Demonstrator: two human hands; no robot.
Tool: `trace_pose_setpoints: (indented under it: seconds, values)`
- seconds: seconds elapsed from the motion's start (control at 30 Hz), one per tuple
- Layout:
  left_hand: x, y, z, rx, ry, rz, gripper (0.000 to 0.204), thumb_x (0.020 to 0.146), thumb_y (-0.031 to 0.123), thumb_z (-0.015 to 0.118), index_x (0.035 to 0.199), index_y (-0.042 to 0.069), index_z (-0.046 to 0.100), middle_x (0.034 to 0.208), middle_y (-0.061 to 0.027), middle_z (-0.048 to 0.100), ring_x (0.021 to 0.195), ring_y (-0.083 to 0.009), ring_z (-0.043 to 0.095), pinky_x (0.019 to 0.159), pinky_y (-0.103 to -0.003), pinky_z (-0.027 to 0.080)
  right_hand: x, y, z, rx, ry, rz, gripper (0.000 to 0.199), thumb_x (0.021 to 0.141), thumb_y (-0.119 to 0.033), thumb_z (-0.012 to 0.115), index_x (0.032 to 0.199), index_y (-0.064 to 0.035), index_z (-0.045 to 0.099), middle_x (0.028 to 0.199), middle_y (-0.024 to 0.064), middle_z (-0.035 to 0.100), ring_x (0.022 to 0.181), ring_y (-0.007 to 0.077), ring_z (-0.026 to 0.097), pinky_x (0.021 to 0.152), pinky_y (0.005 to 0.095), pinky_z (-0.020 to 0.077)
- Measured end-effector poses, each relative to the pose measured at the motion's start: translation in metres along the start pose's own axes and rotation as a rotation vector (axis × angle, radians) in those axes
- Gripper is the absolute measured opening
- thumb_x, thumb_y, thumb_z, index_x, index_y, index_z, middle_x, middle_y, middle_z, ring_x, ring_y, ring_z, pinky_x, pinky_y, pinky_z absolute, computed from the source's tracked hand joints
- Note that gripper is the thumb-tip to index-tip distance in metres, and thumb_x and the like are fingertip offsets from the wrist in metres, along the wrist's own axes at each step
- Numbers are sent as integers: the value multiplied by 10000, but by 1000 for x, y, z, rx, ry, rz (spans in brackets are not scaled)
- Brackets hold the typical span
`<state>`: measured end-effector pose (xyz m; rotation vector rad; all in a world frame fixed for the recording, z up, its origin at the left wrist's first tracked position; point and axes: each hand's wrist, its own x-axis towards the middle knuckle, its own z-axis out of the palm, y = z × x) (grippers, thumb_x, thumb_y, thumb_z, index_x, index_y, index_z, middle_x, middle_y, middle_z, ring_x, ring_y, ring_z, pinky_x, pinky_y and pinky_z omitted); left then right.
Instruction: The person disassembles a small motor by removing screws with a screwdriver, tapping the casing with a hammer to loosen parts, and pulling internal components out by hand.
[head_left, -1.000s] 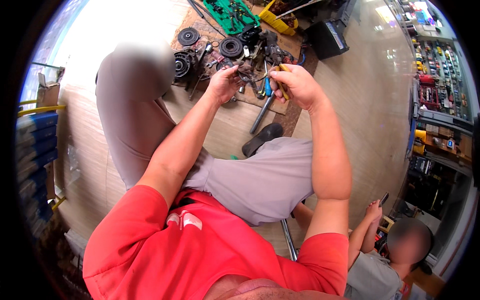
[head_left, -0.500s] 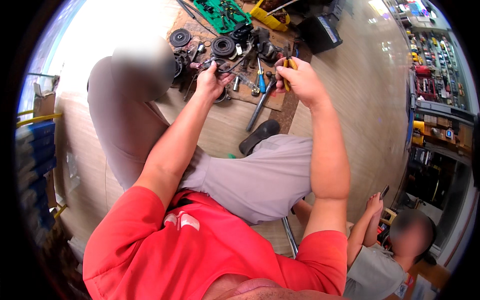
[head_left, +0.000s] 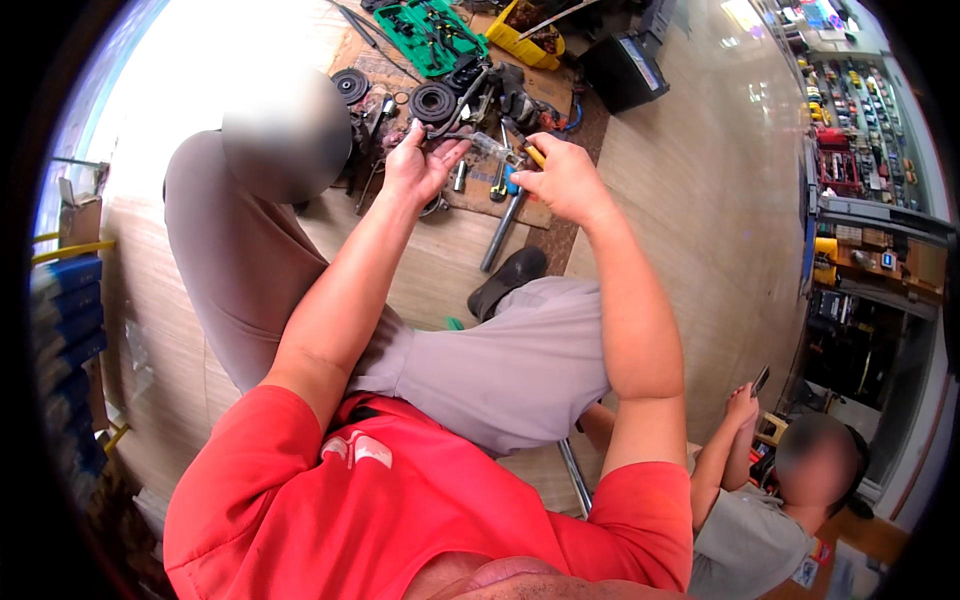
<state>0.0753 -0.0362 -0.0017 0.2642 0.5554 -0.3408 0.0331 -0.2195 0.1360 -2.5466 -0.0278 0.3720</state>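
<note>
My left hand point(head_left: 420, 175) is turned palm up over the spread of parts, its thumb and fingers around a dark, thin bent cable point(head_left: 447, 128). Yellow-handled pliers point(head_left: 535, 155) are gripped in my right hand point(head_left: 568, 182), their dark jaws pointing up and left, near the cable side. Exactly where the jaws end is hard to make out against the clutter. A blue-handled screwdriver point(head_left: 511, 184) lies just below the pliers, beside a long metal bar point(head_left: 500, 236). Close to my left fingers stands a small silver socket point(head_left: 460, 177).
Greasy parts, including a black pulley point(head_left: 433, 101), cover a cardboard sheet point(head_left: 533, 212). Behind are an open green tool case point(head_left: 430, 38), a yellow bin point(head_left: 522, 42) and a black battery point(head_left: 625, 70). My shoe point(head_left: 508, 282) is nearby. A seated person point(head_left: 750, 540) holds a phone at lower right.
My right hand has moved left, closer to my left hand, and the pliers have swung from upright to tilted leftward. My left hand still holds the cable, with its fingers slightly more spread.
</note>
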Motion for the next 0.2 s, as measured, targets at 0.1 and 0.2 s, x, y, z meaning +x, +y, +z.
trace_pose_setpoints:
  seconds: [0.1,0.2]
  values:
    - [6,1,-5,-11,-63,0,453,1072,351,342,1296,-15,486,1239,-256,561,1235,-469,516,1079,-610,409,3,-2,4,-5,99,-51,402,789,-198,759,1121,-3,642,995,247,687,958,399,666,841,438,525]
    - [9,0,-8,-18,-29,-28,449,1066,353,369,1303,-10,484,1261,-254,553,1254,-465,500,1077,-618,407,8,-3,6,12,147,-36,404,801,-198,747,1143,-10,640,1006,250,686,970,400,665,855,442,524]
